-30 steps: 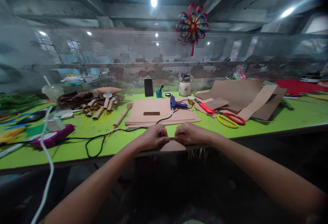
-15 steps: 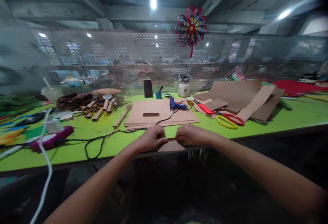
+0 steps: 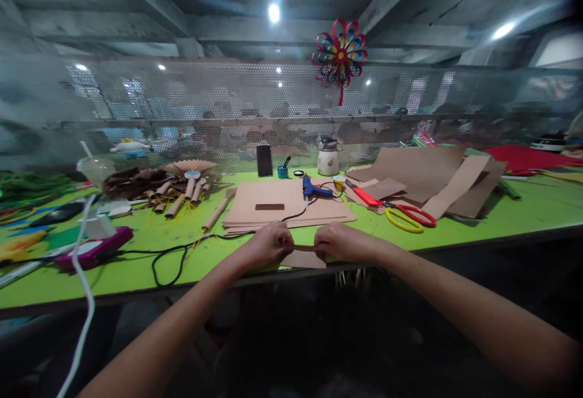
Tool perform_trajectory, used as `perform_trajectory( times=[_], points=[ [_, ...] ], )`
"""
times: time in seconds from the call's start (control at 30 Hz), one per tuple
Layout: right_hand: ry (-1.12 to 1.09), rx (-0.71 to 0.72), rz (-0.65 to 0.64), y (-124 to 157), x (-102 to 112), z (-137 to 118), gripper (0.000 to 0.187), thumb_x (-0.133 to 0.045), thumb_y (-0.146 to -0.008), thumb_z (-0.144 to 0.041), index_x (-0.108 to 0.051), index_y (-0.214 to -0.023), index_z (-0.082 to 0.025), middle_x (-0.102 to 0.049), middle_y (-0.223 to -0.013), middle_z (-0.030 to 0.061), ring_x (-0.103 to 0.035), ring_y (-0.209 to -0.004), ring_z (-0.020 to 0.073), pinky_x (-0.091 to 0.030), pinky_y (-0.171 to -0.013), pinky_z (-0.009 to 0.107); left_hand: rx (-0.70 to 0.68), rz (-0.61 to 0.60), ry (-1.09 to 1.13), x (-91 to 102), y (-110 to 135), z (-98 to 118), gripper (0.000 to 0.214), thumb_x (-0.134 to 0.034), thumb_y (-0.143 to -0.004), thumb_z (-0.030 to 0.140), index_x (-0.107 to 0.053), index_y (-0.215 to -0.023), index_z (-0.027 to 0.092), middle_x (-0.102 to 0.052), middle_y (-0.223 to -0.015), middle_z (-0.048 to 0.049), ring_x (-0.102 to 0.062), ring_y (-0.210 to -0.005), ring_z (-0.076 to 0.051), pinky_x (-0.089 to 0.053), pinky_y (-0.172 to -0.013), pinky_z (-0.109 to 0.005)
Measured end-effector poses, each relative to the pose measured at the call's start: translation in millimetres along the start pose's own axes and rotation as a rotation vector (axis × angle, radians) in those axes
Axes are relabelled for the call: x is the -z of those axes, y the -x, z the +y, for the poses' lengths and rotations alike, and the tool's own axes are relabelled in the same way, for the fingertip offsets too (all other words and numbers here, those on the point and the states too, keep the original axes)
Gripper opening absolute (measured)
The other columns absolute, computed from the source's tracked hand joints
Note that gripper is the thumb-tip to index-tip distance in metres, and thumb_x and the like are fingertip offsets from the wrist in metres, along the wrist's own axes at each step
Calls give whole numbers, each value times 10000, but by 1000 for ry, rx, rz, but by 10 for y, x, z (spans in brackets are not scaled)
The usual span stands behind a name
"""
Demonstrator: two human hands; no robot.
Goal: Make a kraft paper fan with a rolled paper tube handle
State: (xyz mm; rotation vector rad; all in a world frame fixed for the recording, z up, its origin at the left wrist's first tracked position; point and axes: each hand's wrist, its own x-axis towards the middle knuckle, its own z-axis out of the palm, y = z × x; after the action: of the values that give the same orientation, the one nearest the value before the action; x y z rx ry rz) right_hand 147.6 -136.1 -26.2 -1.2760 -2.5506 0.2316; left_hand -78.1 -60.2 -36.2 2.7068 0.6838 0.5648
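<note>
Both hands pinch a small piece of brown kraft paper (image 3: 304, 259) at the green table's near edge, its far side folded up into a narrow strip between them. My left hand (image 3: 269, 245) grips the fold's left end, fingers closed. At its right end my right hand (image 3: 339, 242) is closed the same way; the fingertips are partly hidden. Just beyond lies a stack of brown cardboard sheets (image 3: 246, 194). On it rest a narrow dark brown folded strip (image 3: 269, 206) and a blue hot glue gun (image 3: 314, 189) with a black cord.
Scissors with red and yellow handles (image 3: 403, 218) and large brown paper sheets (image 3: 412, 170) lie right. A rolled paper tube (image 3: 217, 212), a folded paper fan (image 3: 191, 170) and a purple power strip (image 3: 98, 249) are left. A phone (image 3: 264, 161) and a bottle (image 3: 328, 158) stand behind.
The camera view has tilted up slightly. My hands keep their hold on the kraft paper, and its flat near part has shifted only slightly.
</note>
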Motion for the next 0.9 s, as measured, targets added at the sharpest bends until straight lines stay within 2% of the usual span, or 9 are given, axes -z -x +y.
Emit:
perform_trajectory(
  times=[0.07, 0.13, 0.23, 0.3, 0.4, 0.57, 0.7, 0.8, 0.9],
  points=[
    [-19, -28, 78, 10, -3, 2, 193, -506, -825, -118, -687, -760, -137, -677, -738, 55, -563, -668, 127, -341, -592, 205, 21, 132, -8, 48, -22, 41, 129, -587, -793, 234, -685, -858, 181, -589, -862, -52, -540, -831, -169, -408, -702, -258],
    [-37, -87, 186, 6, 6, 3, 163, -531, -805, -109, -689, -768, -124, -678, -720, 58, -561, -644, 127, -340, -580, 207, 97, 356, 28, 102, -32, 144, 196, -571, -799, 241, -662, -962, 179, -592, -921, -62, -547, -844, -171, -421, -710, -264],
    [-113, -176, 321, -25, 22, -25, 137, -557, -793, -120, -689, -754, -116, -669, -672, 44, -547, -596, 115, -339, -559, 202, 287, 667, 147, 116, -36, 368, 202, -523, -834, 319, -635, -830, 150, -592, -738, -28, -527, -660, -139, -406, -611, -245],
    [-183, -203, 379, -50, 24, -74, 134, -563, -793, -131, -687, -745, -119, -657, -642, 27, -535, -575, 106, -338, -546, 195, 322, 594, 236, 55, -51, 492, 257, -524, -828, 370, -623, -734, 152, -580, -634, -9, -510, -593, -132, -380, -555, -236],
    [-255, -185, 422, -71, 10, -171, 154, -555, -802, -143, -683, -720, -120, -630, -609, 11, -511, -559, 98, -331, -532, 194, 341, 449, 334, -70, -100, 558, 283, -541, -803, 389, -636, -690, 147, -620, -636, -20, -545, -605, -142, -391, -562, -236],
    [-352, -216, 402, -50, -1, -212, 150, -547, -775, -114, -682, -710, -117, -589, -566, -9, -480, -530, 89, -325, -516, 190, 346, 464, 427, -99, -121, 499, 301, -536, -798, 404, -638, -707, 136, -633, -658, -30, -565, -622, -150, -417, -575, -236],
    [-365, -271, 407, -35, -4, -172, 136, -554, -747, -105, -681, -698, -118, -598, -572, -6, -489, -534, 94, -329, -513, 191, 355, 456, 337, -76, -77, 467, 360, -515, -815, 446, -630, -662, 141, -604, -589, -14, -533, -569, -136, -380, -534, -227],
    [-327, -256, 425, -33, -28, -217, 157, -537, -781, -134, -668, -694, -130, -610, -589, 0, -498, -542, 101, -333, -517, 197, 373, 399, 338, -147, -94, 446, 390, -499, -818, 480, -659, -706, 143, -641, -620, -26, -558, -586, -146, -387, -537, -229],
    [-180, -185, 454, -31, -76, -322, 162, -516, -818, -139, -637, -710, -139, -630, -655, 23, -528, -605, 120, -358, -575, 217, 387, 377, 373, -249, -157, 448, 380, -502, -805, 477, -638, -683, 144, -632, -603, -24, -562, -589, -146, -400, -548, -230]
  ],
)
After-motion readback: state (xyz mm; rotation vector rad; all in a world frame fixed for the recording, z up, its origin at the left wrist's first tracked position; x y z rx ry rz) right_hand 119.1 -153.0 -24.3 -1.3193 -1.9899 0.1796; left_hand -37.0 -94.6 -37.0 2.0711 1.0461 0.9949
